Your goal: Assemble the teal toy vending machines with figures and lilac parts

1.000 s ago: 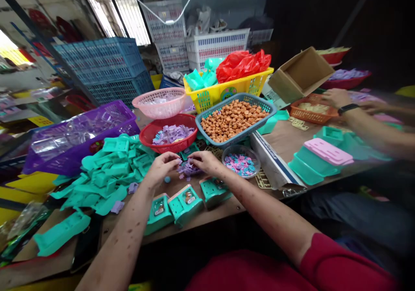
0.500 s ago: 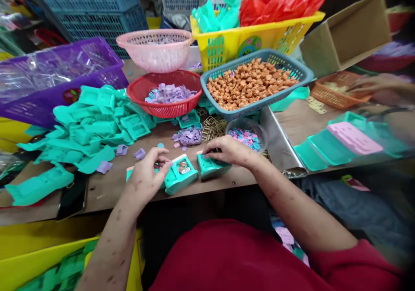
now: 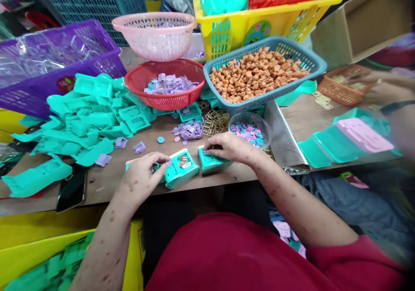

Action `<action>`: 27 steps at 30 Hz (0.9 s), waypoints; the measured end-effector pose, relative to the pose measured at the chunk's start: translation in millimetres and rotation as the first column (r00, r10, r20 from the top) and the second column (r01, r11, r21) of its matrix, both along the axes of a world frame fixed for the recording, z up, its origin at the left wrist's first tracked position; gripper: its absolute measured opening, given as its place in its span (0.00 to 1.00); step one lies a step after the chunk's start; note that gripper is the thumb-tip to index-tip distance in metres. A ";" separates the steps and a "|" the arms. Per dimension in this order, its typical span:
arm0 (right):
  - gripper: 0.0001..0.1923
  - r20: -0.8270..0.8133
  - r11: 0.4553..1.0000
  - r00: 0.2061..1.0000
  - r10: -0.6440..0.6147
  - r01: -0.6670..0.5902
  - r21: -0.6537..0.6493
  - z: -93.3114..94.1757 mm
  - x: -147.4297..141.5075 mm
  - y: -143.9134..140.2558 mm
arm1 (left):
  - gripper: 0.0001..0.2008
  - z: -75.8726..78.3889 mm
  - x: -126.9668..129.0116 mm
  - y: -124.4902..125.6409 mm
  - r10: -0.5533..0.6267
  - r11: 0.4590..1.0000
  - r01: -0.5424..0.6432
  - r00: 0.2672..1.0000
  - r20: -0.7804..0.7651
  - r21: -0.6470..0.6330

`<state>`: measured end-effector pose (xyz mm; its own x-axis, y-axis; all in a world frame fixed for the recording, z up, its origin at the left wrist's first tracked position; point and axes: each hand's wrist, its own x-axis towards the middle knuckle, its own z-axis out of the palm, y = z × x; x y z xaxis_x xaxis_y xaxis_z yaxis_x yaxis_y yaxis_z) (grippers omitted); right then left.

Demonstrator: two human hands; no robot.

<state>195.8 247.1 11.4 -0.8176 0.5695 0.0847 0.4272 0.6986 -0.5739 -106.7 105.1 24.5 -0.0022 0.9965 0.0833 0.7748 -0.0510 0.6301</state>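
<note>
With a teal toy body [image 3: 180,173] gripped by the left hand [image 3: 144,178] and another [image 3: 212,162] pinched by the right hand [image 3: 229,148] at the table edge [image 3: 97,191], either could have been knocked off by a slip.

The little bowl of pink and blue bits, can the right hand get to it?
Probably yes. The right hand rests on a teal toy piece just in front of the bowl, and nothing stands between them.
</note>
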 end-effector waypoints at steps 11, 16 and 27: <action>0.07 0.060 0.981 0.988 0.141 -0.148 0.127 2.8 -9.2 -4.5 | 0.10 -1.7 5.9 -5.8 -0.052 0.998 0.050 0.994 -0.097 -0.023; 0.05 0.100 0.980 0.988 0.116 -0.130 0.150 0.8 -9.5 -5.3 | 0.10 -4.6 8.4 -9.2 -0.108 0.990 0.126 0.960 -0.259 0.056; 0.03 0.043 0.981 0.995 0.095 -0.101 0.164 -10.6 -5.2 -2.4 | 0.10 -2.8 2.8 -6.1 -0.098 0.995 0.101 0.959 -0.265 -0.002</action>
<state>190.6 244.8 0.9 -0.8727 0.4673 0.1415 0.3699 0.8220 -0.4329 -103.9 98.9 21.7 0.1206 0.9895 0.0792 0.9045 -0.1424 0.4019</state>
